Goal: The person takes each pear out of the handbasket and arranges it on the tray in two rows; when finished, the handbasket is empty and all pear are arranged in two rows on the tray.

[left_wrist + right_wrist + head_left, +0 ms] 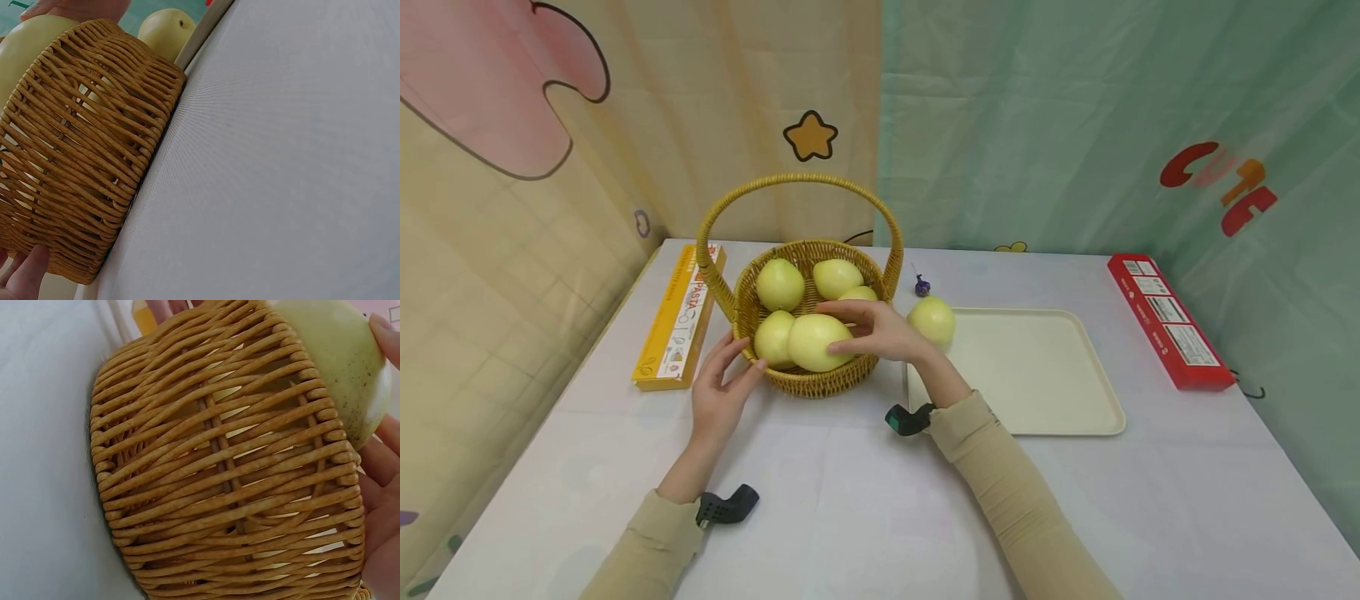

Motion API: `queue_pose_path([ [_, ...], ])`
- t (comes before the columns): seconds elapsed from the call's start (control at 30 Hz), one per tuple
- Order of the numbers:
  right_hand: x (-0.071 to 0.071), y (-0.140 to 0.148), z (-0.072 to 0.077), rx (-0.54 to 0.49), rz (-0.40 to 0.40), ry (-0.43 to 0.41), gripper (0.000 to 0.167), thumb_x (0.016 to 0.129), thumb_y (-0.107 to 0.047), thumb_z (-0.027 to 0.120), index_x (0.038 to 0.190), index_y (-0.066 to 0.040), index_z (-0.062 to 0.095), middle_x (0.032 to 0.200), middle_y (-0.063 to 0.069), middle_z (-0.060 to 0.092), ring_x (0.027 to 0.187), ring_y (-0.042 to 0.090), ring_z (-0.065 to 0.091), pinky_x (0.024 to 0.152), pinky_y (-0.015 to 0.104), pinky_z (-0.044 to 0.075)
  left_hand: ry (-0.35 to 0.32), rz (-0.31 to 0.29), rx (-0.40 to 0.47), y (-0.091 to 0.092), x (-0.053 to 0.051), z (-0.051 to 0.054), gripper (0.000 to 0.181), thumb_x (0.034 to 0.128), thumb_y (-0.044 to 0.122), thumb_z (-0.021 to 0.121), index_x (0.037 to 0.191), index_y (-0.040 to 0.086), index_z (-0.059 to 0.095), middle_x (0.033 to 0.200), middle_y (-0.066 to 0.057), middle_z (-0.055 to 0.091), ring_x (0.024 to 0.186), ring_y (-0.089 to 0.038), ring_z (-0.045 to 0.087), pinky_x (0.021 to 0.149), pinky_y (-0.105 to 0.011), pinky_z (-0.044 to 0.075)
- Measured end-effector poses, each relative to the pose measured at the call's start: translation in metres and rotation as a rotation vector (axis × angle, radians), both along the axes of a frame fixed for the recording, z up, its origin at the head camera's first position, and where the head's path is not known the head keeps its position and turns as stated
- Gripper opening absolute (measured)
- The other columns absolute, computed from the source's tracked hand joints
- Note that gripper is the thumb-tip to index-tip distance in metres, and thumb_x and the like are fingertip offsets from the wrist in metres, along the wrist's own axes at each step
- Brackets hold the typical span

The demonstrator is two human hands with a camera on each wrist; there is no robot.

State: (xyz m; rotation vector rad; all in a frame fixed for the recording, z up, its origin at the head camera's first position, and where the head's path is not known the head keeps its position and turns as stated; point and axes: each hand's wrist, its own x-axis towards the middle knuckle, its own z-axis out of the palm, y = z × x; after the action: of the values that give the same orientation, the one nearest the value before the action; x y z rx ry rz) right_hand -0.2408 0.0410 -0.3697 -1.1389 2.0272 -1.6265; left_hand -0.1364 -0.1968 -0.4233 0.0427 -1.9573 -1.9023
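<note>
A wicker basket (pixel 820 385) with a tall arched handle holds several pale yellow-green pears. My right hand (pixel 883 329) grips one pear (pixel 818 342) at the basket's front right, thumb and fingers on either side of it. In the right wrist view this pear (pixel 340 369) has brown specks and rises above the woven rim. My left hand (pixel 721 392) holds the basket by its front left side, fingers and thumb against the weave. The left wrist view has its thumb (pixel 31 272) pressing the wall. Parts of the pears deeper inside are hidden.
A cream tray (pixel 1022 375) lies right of the basket, with one pear (pixel 932 321) at its upper left corner. A yellow pasta box (pixel 679 321) stands left, a red box (pixel 1172 325) far right. Behind the tray sits a small purple item (pixel 922 286). Curtains hang behind the table.
</note>
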Motion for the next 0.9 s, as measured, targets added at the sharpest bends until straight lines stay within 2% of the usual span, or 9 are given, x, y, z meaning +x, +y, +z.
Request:
queue_pose_path([
  [0.23,0.003,0.009,0.01,-0.015,0.005,-0.006,0.059,0.079,-0.005,0.075,0.133,-0.005,0.052,0.131,0.006,0.055,0.119,0.015,0.051,0.094,0.033,0.051,0.003,0.003,0.007,0.0,-0.001,0.0,0.041,0.0837,-0.006,0.064,0.123,-0.012,0.052,0.145,-0.01,0.036,0.128,-0.027,0.039,0.087,-0.014,0.049],
  [0.4,0.006,0.022,0.021,-0.136,0.028,-0.074,0.064,0.077,-0.002,0.075,0.134,0.005,0.046,0.133,0.012,0.052,0.121,0.02,0.048,0.096,0.038,0.049,0.0,0.005,-0.001,0.0,0.0,0.001,0.041,0.0841,-0.006,0.064,0.123,-0.011,0.053,0.145,-0.01,0.036,0.128,-0.027,0.039,0.087,-0.014,0.049],
  [0.47,0.007,0.03,0.026,-0.203,0.019,-0.094,0.069,0.076,-0.008,0.078,0.134,0.007,0.045,0.134,0.013,0.051,0.12,0.023,0.048,0.097,0.038,0.048,0.001,0.004,0.0,0.0,0.0,0.002,0.04,0.0842,-0.006,0.064,0.123,-0.012,0.053,0.145,-0.011,0.036,0.128,-0.028,0.039,0.087,-0.013,0.049],
  [0.63,0.007,0.055,0.039,-0.333,-0.07,-0.08,0.081,0.073,-0.029,0.081,0.135,0.007,0.043,0.133,0.008,0.053,0.119,0.024,0.05,0.097,0.034,0.048,0.001,0.0,0.018,0.0,0.0,0.002,0.041,0.084,-0.007,0.064,0.123,-0.012,0.053,0.144,-0.011,0.036,0.128,-0.027,0.038,0.087,-0.014,0.049],
  [0.8,0.009,0.082,0.049,-0.44,-0.185,-0.075,0.081,0.074,-0.031,0.079,0.137,0.004,0.042,0.129,0.002,0.056,0.118,0.022,0.051,0.094,0.03,0.049,0.001,-0.001,0.025,0.0,0.0,0.001,0.041,0.0835,-0.007,0.064,0.123,-0.012,0.052,0.144,-0.01,0.036,0.128,-0.027,0.038,0.087,-0.014,0.049],
  [0.9,0.01,0.096,0.052,-0.502,-0.263,-0.073,0.079,0.074,-0.027,0.078,0.138,0.001,0.043,0.13,0.003,0.055,0.118,0.022,0.05,0.093,0.029,0.05,0.001,0.002,0.024,0.0,0.0,0.001,0.041,0.0834,-0.007,0.065,0.123,-0.012,0.052,0.144,-0.01,0.037,0.128,-0.027,0.039,0.087,-0.014,0.049],
])
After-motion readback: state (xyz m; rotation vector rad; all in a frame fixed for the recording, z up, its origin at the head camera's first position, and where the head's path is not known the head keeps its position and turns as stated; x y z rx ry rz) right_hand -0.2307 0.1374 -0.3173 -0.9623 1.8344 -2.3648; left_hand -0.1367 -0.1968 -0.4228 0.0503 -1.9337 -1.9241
